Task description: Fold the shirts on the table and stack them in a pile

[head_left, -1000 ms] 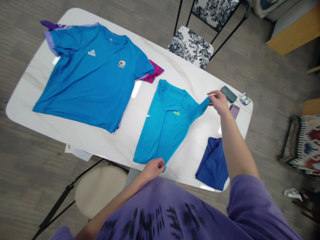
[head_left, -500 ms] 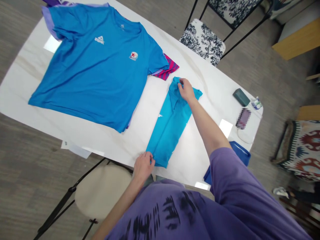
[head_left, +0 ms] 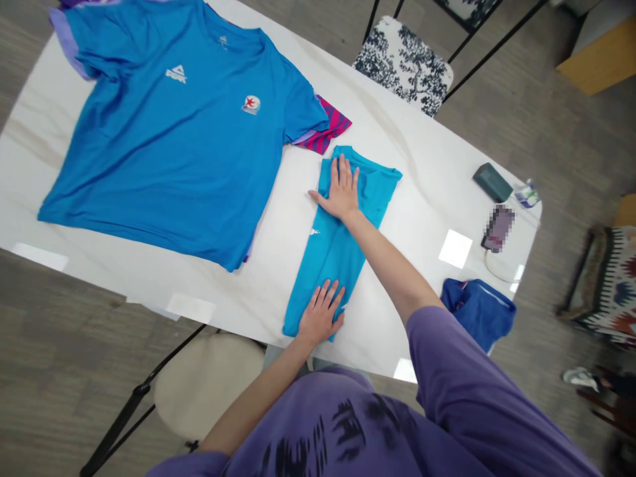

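A light-blue shirt (head_left: 325, 255), folded into a long strip, lies on the white table (head_left: 412, 218) in front of me. My left hand (head_left: 319, 315) rests flat on its near end with the fingers stretched out. Higher up, near the collar end, my right hand (head_left: 342, 191) presses flat with the thumb spread to the left. To the left a larger blue T-shirt (head_left: 173, 152) is spread out, a white logo and a round badge on its chest. Beneath it a striped red and purple sleeve (head_left: 328, 129) sticks out.
At the table's right end are a dark green case (head_left: 493, 183), a phone (head_left: 498, 228) with a cable, and a small white packet (head_left: 527, 195). A folded dark-blue garment (head_left: 481, 311) lies nearer. Chairs stand by both long edges: a patterned seat (head_left: 407, 63) and a beige one (head_left: 206, 377).
Both hands have gone from pinching the folded shirt's ends to lying flat on it. My right hand moved left, and my left hand moved right and onto the cloth.
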Demonstrator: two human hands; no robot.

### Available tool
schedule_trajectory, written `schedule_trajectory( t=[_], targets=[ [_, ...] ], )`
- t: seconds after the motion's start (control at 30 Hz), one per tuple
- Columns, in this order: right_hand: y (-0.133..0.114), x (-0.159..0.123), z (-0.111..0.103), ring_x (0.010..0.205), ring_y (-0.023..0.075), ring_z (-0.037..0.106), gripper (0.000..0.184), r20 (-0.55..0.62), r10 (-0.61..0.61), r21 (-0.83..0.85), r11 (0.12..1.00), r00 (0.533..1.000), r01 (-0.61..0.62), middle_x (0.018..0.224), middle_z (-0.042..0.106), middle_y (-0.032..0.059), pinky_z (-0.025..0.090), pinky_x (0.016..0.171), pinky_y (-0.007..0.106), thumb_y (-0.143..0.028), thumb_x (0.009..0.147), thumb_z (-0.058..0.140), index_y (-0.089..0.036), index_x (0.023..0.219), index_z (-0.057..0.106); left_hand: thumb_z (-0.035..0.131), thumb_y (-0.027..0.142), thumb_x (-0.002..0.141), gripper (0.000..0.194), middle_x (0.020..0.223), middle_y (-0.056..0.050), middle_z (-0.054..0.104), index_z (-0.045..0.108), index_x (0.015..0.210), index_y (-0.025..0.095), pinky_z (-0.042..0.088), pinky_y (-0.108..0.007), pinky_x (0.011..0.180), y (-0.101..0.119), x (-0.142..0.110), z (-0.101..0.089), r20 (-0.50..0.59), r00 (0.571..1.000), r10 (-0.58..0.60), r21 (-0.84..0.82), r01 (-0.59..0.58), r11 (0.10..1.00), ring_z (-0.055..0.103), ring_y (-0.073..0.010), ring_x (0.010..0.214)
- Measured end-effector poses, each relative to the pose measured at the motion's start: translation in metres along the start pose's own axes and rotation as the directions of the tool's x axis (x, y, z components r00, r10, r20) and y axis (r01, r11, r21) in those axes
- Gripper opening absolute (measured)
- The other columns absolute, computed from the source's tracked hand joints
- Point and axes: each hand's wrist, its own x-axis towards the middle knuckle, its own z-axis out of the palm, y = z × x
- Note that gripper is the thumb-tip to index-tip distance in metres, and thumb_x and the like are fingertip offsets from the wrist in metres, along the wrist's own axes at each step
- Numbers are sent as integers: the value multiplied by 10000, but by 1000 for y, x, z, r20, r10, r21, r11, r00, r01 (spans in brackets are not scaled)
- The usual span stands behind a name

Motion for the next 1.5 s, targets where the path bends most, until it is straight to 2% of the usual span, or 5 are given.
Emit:
schedule_trajectory(
  t=[0.37, 0.9, 1.0, 1.3, 1.5],
  targets=[
    [-1, -86, 17, 1965, 358, 115, 908, 84, -22, -166, 985, 996, 36, 2085, 191, 159, -50, 1601, 682, -645, 1247, 510, -143, 1980, 324, 673, 509, 1126, 894, 2009, 16, 281, 435, 1970, 338, 303, -543, 1608, 6, 3, 7, -115, 993, -22, 163, 41, 986, 208, -319, 1918],
    [75, -48, -15, 1954, 391, 57, 952, -13, 108, -123, 986, 994, -108, 2090, 170, 173, -73, 1549, 794, -687, 1236, 396, -123, 1988, 241, 662, 559, 1177, 1009, 2071, -77, 134, 171, 2039, 369, 210, -777, 1599, 20, -10, 40, -60, 997, -57, 80, 61, 995, 52, -391, 1938],
    [46, -110, -40, 1931, 398, 153, 907, -27, 99, -83, 991, 995, -101, 2056, 271, 212, 22, 1569, 759, -606, 1224, 470, -104, 1961, 302, 626, 613, 1202, 954, 2074, -121, 162, 213, 2021, 352, 213, -732, 1600, 25, -28, 18, -36, 999, -16, 67, 18, 998, 50, -382, 1948],
    [-106, -448, -27, 1312, 350, 786, 327, 417, 320, 36, 929, 851, -368, 1375, 812, 126, 638, 1147, 473, -189, 960, 758, -364, 1228, 824, 607, 252, 1137, 454, 1636, -126, 729, 766, 1531, 414, 514, -615, 1330, -59, -147, -71, 259, 965, 46, 139, -85, 987, 648, -377, 1580],
    [-169, -487, -17, 1440, 369, 742, 511, 387, 463, -10, 867, 797, -498, 1478, 746, 94, 625, 1235, 531, -102, 850, 759, -418, 1251, 753, 587, 167, 1113, 435, 1567, -129, 750, 769, 1451, 371, 504, -558, 1307, -85, -141, -102, 381, 908, 177, 167, -256, 952, 665, -360, 1514]
  ],
)
